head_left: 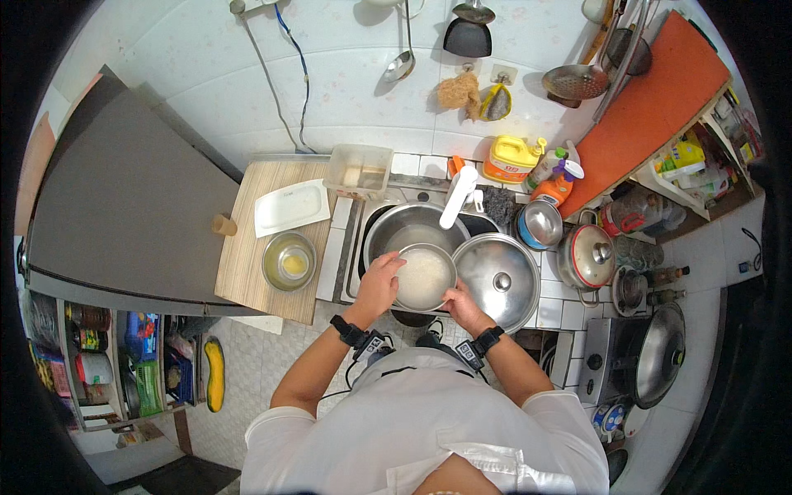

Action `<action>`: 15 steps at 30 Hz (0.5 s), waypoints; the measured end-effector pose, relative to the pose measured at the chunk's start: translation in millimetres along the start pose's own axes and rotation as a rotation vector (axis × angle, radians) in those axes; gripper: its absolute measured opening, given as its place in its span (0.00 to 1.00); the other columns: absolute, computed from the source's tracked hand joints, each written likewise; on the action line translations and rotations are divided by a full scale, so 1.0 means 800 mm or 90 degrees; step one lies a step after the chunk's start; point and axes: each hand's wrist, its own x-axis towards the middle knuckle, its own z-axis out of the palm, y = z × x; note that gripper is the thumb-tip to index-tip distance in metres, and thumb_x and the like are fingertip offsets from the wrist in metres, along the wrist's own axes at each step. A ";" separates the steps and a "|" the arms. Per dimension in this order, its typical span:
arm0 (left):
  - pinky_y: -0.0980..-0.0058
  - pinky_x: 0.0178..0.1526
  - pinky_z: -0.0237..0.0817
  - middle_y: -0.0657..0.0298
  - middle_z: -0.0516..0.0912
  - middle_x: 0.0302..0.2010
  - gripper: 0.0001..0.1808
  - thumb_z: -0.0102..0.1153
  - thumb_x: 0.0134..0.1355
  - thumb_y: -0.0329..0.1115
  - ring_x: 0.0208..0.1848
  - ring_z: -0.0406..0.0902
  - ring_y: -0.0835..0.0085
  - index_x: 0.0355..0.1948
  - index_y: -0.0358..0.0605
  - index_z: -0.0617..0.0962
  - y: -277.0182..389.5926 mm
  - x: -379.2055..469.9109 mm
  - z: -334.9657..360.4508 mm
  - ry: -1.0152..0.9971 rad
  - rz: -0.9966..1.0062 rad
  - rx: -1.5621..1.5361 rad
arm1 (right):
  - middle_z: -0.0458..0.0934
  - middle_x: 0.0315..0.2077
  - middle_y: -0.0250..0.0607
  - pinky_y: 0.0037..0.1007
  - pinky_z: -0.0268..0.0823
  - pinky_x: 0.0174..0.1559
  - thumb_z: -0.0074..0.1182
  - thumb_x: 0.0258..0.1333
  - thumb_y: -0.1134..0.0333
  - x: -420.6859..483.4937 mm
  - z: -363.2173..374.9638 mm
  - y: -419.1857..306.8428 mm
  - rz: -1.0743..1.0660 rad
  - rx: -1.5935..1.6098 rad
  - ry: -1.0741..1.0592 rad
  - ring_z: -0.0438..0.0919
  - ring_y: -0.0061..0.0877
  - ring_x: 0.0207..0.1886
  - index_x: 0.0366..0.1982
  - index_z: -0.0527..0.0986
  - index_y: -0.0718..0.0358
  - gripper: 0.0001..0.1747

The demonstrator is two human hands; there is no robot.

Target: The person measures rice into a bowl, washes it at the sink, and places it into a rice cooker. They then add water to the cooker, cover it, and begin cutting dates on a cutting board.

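Between my two hands is a round metal bowl [426,278] with white grains, likely rice, under cloudy water. My left hand [378,283] grips its left rim, thumb near the side and fingers over the edge. On the lower right rim, my right hand [465,307] holds it from the side. Just beyond the bowl, a large steel basin [396,216] sits in the sink [354,272] with some liquid in it. A white faucet [458,197] reaches over that basin. Right of my right hand lies a large steel lid [495,266] with a round knob.
At left, a wood-grain board [247,272] carries a white tray [292,208] and a metal bowl [272,272] with something yellow. A clear plastic container [371,167] stands behind the sink. To the right are a lidded pot [585,260], a small steel bowl [542,224] and a gas stove [597,359].
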 end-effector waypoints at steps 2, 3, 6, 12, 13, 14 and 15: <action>0.62 0.61 0.65 0.48 0.75 0.57 0.22 0.53 0.53 0.21 0.59 0.73 0.52 0.52 0.39 0.78 -0.008 -0.006 -0.001 -0.007 -0.037 0.015 | 0.71 0.54 0.43 0.38 0.75 0.51 0.50 0.44 0.74 0.000 -0.003 -0.001 -0.033 0.001 -0.034 0.77 0.33 0.51 0.65 0.57 0.63 0.41; 0.62 0.61 0.65 0.47 0.76 0.56 0.22 0.53 0.55 0.22 0.58 0.74 0.52 0.53 0.40 0.77 -0.011 -0.009 0.000 -0.004 -0.052 0.023 | 0.71 0.54 0.44 0.38 0.75 0.51 0.50 0.44 0.74 0.000 -0.004 -0.001 -0.010 -0.004 -0.004 0.77 0.33 0.51 0.65 0.56 0.63 0.41; 0.67 0.53 0.71 0.49 0.81 0.51 0.20 0.56 0.56 0.24 0.49 0.81 0.59 0.51 0.38 0.78 -0.023 -0.017 0.004 -0.037 -0.087 -0.046 | 0.70 0.55 0.46 0.40 0.75 0.51 0.49 0.44 0.76 0.001 -0.007 -0.003 -0.007 -0.008 0.024 0.76 0.35 0.52 0.65 0.57 0.64 0.41; 0.68 0.46 0.73 0.51 0.84 0.42 0.18 0.56 0.59 0.28 0.41 0.82 0.59 0.51 0.39 0.79 -0.032 -0.041 0.017 -0.089 -0.114 -0.135 | 0.71 0.52 0.47 0.38 0.78 0.44 0.50 0.44 0.76 0.000 -0.004 -0.013 -0.020 -0.037 0.088 0.77 0.38 0.49 0.62 0.59 0.65 0.38; 0.68 0.46 0.73 0.51 0.84 0.42 0.18 0.56 0.59 0.28 0.41 0.82 0.60 0.51 0.39 0.79 -0.032 -0.042 0.019 -0.088 -0.114 -0.140 | 0.71 0.52 0.47 0.36 0.79 0.42 0.50 0.44 0.76 0.000 -0.003 -0.016 -0.011 -0.059 0.103 0.78 0.37 0.48 0.61 0.59 0.65 0.37; 0.68 0.46 0.73 0.51 0.84 0.42 0.18 0.56 0.59 0.28 0.41 0.82 0.61 0.51 0.39 0.79 -0.032 -0.044 0.021 -0.089 -0.121 -0.152 | 0.71 0.51 0.47 0.35 0.79 0.40 0.50 0.44 0.76 0.000 -0.002 -0.018 -0.015 -0.079 0.114 0.78 0.37 0.47 0.61 0.60 0.65 0.37; 0.68 0.46 0.73 0.51 0.84 0.42 0.18 0.55 0.59 0.28 0.41 0.82 0.61 0.51 0.39 0.79 -0.032 -0.044 0.022 -0.099 -0.150 -0.169 | 0.71 0.51 0.47 0.35 0.79 0.39 0.50 0.44 0.76 0.000 -0.002 -0.020 -0.004 -0.081 0.123 0.78 0.37 0.47 0.61 0.60 0.65 0.37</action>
